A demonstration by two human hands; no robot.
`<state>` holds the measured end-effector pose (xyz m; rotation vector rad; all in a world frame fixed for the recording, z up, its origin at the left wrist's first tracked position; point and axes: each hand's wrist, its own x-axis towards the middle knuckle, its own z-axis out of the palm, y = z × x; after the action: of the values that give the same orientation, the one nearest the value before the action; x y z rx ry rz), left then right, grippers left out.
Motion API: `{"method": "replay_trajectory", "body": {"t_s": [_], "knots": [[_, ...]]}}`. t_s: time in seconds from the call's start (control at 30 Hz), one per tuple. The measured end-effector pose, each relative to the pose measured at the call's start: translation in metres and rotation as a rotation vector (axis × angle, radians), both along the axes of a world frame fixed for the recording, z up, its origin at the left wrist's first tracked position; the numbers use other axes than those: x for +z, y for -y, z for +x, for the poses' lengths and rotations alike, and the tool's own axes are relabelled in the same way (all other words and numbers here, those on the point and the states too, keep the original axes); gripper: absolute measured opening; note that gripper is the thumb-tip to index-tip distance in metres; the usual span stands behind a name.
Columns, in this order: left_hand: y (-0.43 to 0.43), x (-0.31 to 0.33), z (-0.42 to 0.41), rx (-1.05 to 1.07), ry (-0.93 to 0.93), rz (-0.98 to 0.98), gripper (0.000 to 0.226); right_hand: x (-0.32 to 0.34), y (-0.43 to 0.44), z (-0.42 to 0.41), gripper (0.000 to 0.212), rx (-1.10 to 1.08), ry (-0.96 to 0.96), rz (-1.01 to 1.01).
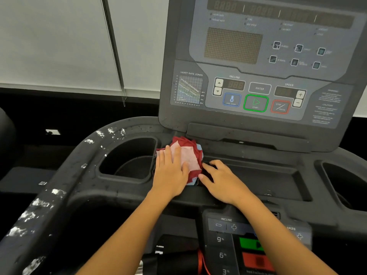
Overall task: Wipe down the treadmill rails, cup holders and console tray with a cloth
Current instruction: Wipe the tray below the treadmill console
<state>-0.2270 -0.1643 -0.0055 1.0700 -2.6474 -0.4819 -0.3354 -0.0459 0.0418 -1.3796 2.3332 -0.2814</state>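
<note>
The left cup holder (129, 161) is a deep black recess just left of the cloth; its inside is so dark that only a curved inner ledge can be made out. The console tray (264, 175) is a shallow rectangular well in the middle, and the bunched red, pale pink and blue cloth (188, 153) lies at its far left corner, on the ridge between tray and left cup holder, just below the console panel (258, 66). The left hand (170, 173) lies flat on the cloth with fingers straight and pressed down, gripping nothing. The right hand (222, 181) rests on the tray's left part with fingers spread and loosely bent; its thumb and forefinger reach the cloth's right edge, but whether they pinch it cannot be told. The right cup holder (341, 181) is cut off by the right edge and its depth is lost in shadow. The left rail (55, 193) curves toward the near left, flecked with white marks and small droplets. Near the bottom, the lower control pad (228, 245) is partly hidden by the right forearm and blurred, and a red loop (201, 261) beside it is cut off by the bottom edge. The panel's upper displays are dim and unreadable.
</note>
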Motion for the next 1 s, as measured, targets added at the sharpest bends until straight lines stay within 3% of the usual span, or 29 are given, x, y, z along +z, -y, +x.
{"method": "replay_trajectory", "body": {"t_s": [0.1,0.33,0.6,0.8,1.0], "knots": [[0.024,-0.004,-0.022,0.013,0.023,-0.042,0.059,0.000,-0.001,0.000,0.055,-0.008,0.001,-0.017],[0.080,-0.009,-0.042,-0.070,0.265,-0.283,0.053,0.000,-0.001,0.001,0.054,-0.016,-0.025,-0.028],[0.132,0.007,-0.060,0.036,0.296,-0.114,0.087,0.000,0.000,0.000,0.054,-0.028,0.009,-0.040],[0.115,-0.010,-0.051,0.065,0.304,-0.166,0.059,0.002,0.000,0.002,0.055,-0.032,-0.011,-0.046],[0.098,-0.019,-0.031,-0.041,0.327,-0.285,0.057,0.002,0.001,0.005,0.058,-0.005,-0.084,-0.015]]}}
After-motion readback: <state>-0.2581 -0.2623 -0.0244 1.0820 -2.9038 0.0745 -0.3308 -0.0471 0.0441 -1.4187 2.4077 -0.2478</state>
